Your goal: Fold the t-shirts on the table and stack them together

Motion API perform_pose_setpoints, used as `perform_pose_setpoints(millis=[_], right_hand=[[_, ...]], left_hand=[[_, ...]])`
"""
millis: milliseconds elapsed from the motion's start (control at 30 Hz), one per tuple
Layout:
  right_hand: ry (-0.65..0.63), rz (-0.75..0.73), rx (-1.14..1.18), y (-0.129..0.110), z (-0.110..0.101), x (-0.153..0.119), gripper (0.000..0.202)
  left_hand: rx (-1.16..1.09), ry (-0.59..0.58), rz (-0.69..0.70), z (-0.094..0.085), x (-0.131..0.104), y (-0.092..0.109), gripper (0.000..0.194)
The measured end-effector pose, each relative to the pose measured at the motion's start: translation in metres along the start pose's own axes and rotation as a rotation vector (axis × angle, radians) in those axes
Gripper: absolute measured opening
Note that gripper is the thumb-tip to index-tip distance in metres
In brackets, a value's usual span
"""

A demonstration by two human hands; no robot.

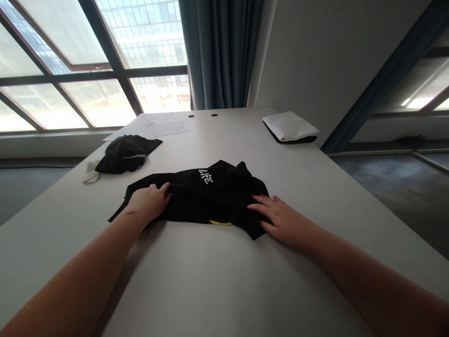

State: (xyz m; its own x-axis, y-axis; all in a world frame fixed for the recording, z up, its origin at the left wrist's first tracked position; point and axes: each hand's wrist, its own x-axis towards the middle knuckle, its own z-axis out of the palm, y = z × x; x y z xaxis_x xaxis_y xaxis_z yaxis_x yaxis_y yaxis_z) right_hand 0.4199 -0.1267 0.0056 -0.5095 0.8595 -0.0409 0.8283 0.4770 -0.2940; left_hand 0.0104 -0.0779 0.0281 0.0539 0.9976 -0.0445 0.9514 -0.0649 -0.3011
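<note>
A black T-shirt (pixel 196 201) with white lettering and a small yellow strip along its near edge lies bunched lengthwise across the white table. On its left part rests my left hand (pixel 149 201), fingers curled and closed on the cloth; some fingertips are hidden. My right hand (pixel 278 220) lies at the shirt's right end, with fingers spread and flat over the fabric, holding nothing.
Behind the shirt on the left is a crumpled dark garment (pixel 126 152) with a whitish piece (pixel 91 172) beside it. Papers (pixel 164 128) lie at the back left. A folded white cloth over a black one (pixel 291 126) sits at the back right of the table (pixel 217 281).
</note>
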Motion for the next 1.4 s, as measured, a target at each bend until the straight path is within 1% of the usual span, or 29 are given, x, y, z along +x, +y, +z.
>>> perform_pose_setpoints(millis=[33, 100, 167, 200, 267, 333, 367, 400, 433, 467, 533, 567, 633, 733, 800, 867, 933, 1000, 1067, 1133, 1167, 1200, 1267, 1333, 1400], right_hand=[[0.023, 0.049, -0.023, 0.014, -0.001, 0.003, 0.057], [0.069, 0.180, -0.072, 0.041, -0.005, 0.008, 0.059], [0.111, 0.321, -0.132, 0.063, -0.010, 0.011, 0.058], [0.136, 0.372, -0.167, 0.069, -0.013, 0.011, 0.057], [0.200, 0.398, -0.223, 0.070, -0.017, 0.010, 0.056], [0.273, 0.328, -0.236, 0.058, -0.018, 0.007, 0.057], [0.302, 0.276, -0.222, 0.049, -0.016, 0.006, 0.056], [0.314, 0.223, -0.195, 0.039, -0.014, 0.005, 0.054], [0.301, 0.172, -0.161, 0.029, -0.010, 0.003, 0.051], [0.265, 0.126, -0.126, 0.020, -0.006, 0.003, 0.049], [0.157, 0.064, -0.072, 0.006, 0.003, 0.002, 0.051], [0.103, 0.046, -0.057, 0.002, 0.006, 0.002, 0.054], [0.037, 0.028, -0.035, -0.003, 0.010, 0.003, 0.060], [-0.016, 0.003, 0.021, -0.005, 0.009, 0.005, 0.059], [-0.034, -0.030, 0.057, -0.006, 0.007, 0.008, 0.057], [-0.021, -0.072, 0.085, -0.006, 0.008, 0.012, 0.057], [0.026, -0.101, 0.111, -0.003, 0.012, 0.019, 0.056], [0.083, -0.092, 0.131, 0.002, 0.019, 0.028, 0.058], [0.142, -0.034, 0.131, 0.008, 0.025, 0.038, 0.063], [0.196, 0.046, 0.107, 0.016, 0.029, 0.049, 0.061], [0.218, 0.082, 0.088, 0.020, 0.029, 0.055, 0.058], [0.234, 0.111, 0.068, 0.024, 0.029, 0.062, 0.054], [0.245, 0.143, 0.036, 0.032, 0.025, 0.076, 0.049], [0.228, 0.138, 0.023, 0.040, 0.019, 0.091, 0.050], [0.206, 0.101, 0.036, 0.046, 0.013, 0.104, 0.054]], left_hand=[[0.006, 0.016, 0.030, -0.004, -0.004, 0.005, 0.052], [-0.025, 0.041, 0.143, -0.012, -0.013, 0.017, 0.044], [-0.131, 0.035, 0.297, -0.022, -0.027, 0.033, 0.039], [-0.205, 0.023, 0.371, -0.027, -0.034, 0.041, 0.036], [-0.369, 0.001, 0.512, -0.035, -0.050, 0.056, 0.029], [-0.542, -0.044, 0.674, -0.042, -0.061, 0.067, 0.025], [-0.622, -0.071, 0.748, -0.044, -0.063, 0.070, 0.025], [-0.690, -0.085, 0.794, -0.045, -0.063, 0.073, 0.027], [-0.740, -0.072, 0.797, -0.044, -0.061, 0.074, 0.029], [-0.770, -0.028, 0.757, -0.041, -0.057, 0.074, 0.031], [-0.779, 0.115, 0.626, -0.030, -0.044, 0.072, 0.032], [-0.776, 0.183, 0.580, -0.023, -0.037, 0.071, 0.032], [-0.799, 0.263, 0.547, -0.009, -0.024, 0.067, 0.032], [-0.885, 0.284, 0.474, 0.008, -0.006, 0.064, 0.037], [-0.917, 0.278, 0.423, 0.013, 0.009, 0.065, 0.042], [-0.890, 0.272, 0.410, 0.014, 0.030, 0.071, 0.046], [-0.793, 0.244, 0.416, 0.011, 0.052, 0.080, 0.048], [-0.671, 0.190, 0.478, 0.008, 0.072, 0.090, 0.052], [-0.600, 0.151, 0.575, 0.004, 0.085, 0.100, 0.056], [-0.582, 0.149, 0.630, 0.003, 0.090, 0.107, 0.058], [-0.583, 0.160, 0.628, 0.003, 0.090, 0.109, 0.056], [-0.588, 0.177, 0.605, 0.003, 0.090, 0.111, 0.052], [-0.594, 0.225, 0.514, 0.006, 0.090, 0.110, 0.040], [-0.588, 0.278, 0.422, 0.010, 0.090, 0.105, 0.030], [-0.581, 0.329, 0.387, 0.016, 0.093, 0.095, 0.025]])
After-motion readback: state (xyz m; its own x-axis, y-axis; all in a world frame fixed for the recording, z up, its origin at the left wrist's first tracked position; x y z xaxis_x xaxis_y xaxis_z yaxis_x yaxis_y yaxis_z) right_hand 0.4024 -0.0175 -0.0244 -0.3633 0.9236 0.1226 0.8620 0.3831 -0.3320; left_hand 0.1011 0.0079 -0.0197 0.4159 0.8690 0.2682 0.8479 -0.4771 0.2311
